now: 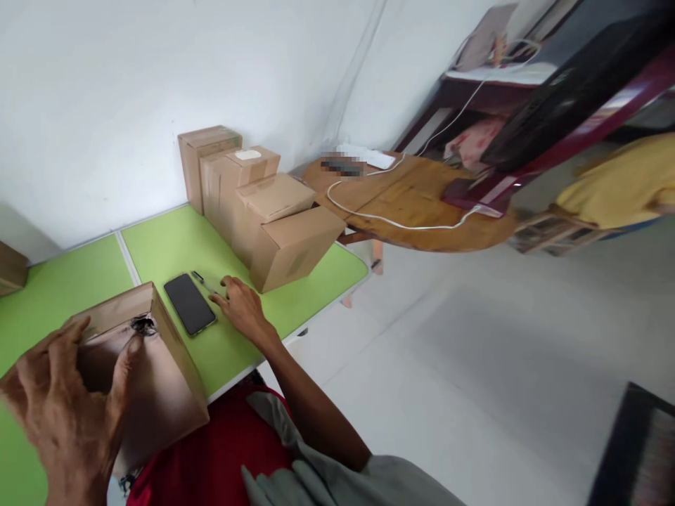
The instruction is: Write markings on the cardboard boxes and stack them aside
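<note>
A cardboard box (158, 393) stands at the front edge of the green table (105, 270), close to my body. My left hand (74, 393) holds it at the top, fingers bent over the upper edge and thumb against the near side. A dark, ragged patch (143, 325) marks the box's upper corner. Right of the box a black phone (190, 303) lies flat, screen up. Beside the phone lies a slim pen (203, 281). My right hand (242, 309) is at the pen's near end, thumb and forefinger apart around it; whether they touch it is unclear.
Several closed cardboard boxes (274, 193) stand in a row toward the wall, right of the phone. Another box (10, 268) shows at the left edge. A wooden table (390, 197) with a white cable (401, 223) adjoins on the right. Someone in yellow (622, 183) is at far right.
</note>
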`<state>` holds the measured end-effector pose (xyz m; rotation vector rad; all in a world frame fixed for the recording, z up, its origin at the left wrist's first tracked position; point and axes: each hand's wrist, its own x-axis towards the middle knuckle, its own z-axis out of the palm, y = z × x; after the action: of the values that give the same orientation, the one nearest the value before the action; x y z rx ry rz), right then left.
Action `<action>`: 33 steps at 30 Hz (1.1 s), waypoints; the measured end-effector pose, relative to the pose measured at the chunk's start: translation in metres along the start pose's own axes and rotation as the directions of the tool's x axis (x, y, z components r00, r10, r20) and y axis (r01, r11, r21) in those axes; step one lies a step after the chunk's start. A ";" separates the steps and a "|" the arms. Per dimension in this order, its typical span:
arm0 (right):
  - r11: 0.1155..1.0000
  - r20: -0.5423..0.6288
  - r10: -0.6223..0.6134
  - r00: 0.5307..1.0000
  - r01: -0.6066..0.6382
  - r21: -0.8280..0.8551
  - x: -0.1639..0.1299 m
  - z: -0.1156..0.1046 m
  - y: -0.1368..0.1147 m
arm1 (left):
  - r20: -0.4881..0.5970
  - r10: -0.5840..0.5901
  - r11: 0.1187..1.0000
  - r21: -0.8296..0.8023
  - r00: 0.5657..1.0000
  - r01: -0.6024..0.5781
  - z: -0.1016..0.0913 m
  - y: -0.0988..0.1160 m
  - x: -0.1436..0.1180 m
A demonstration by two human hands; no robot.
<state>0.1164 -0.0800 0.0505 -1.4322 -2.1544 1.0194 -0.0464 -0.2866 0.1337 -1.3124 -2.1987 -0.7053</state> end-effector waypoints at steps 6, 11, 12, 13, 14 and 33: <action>0.993 -0.001 0.120 0.993 -0.120 -0.007 0.018 0.015 0.019 | 0.130 0.004 1.000 0.022 0.991 -0.007 -0.001 -0.007 -0.001; 0.973 -0.069 0.066 0.995 -0.049 0.225 0.011 0.004 0.011 | 0.179 0.039 0.998 0.047 0.983 -0.048 0.000 -0.011 -0.001; 0.955 -0.080 0.035 0.996 -0.010 0.296 0.006 0.000 0.005 | 0.174 0.032 0.998 0.046 0.984 -0.040 0.000 -0.010 0.000; 0.914 -0.093 -0.015 0.996 0.051 0.402 -0.002 -0.003 -0.001 | 0.166 0.022 0.999 0.042 0.986 -0.030 0.001 -0.009 0.001; 0.837 -0.109 -0.085 0.990 0.130 0.532 -0.010 -0.006 -0.009 | 0.162 0.011 0.999 0.039 0.987 -0.017 0.002 -0.007 0.002; 0.491 -0.279 -0.484 0.830 0.521 0.698 -0.063 0.003 -0.070 | 0.179 -0.002 0.998 0.066 0.984 -0.010 0.005 -0.013 -0.005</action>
<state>0.0963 -0.1540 0.1056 -0.3647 -1.5885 1.3662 -0.0572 -0.2919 0.1243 -1.3939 -2.3379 -0.5252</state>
